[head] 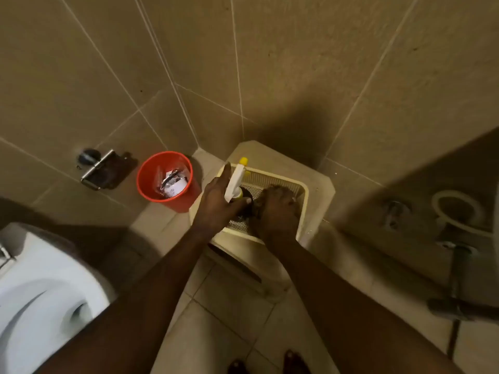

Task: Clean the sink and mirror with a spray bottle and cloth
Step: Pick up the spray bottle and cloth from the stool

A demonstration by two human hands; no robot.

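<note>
A spray bottle (235, 182) with a white trigger head and a yellow nozzle stands in a cream perforated basket (272, 179) on a cream corner stand (321, 190). My left hand (216, 203) is against the bottle's left side. Its thumb is hooked round the neck under the trigger and its forefinger points straight ahead. My right hand (276, 211) reaches down into the basket, knuckles up, fingers curled over a dark item (247, 197) that it mostly hides. I cannot make out what this dark item is. No mirror or sink bowl shows.
A red bin (151, 184) with rubbish stands left of the stand. A metal paper holder (100, 168) is on the left wall and a white toilet (40, 292) at bottom left. The drain pipe and hose (456, 220) hang at right. My feet (291, 363) are on the tiled floor.
</note>
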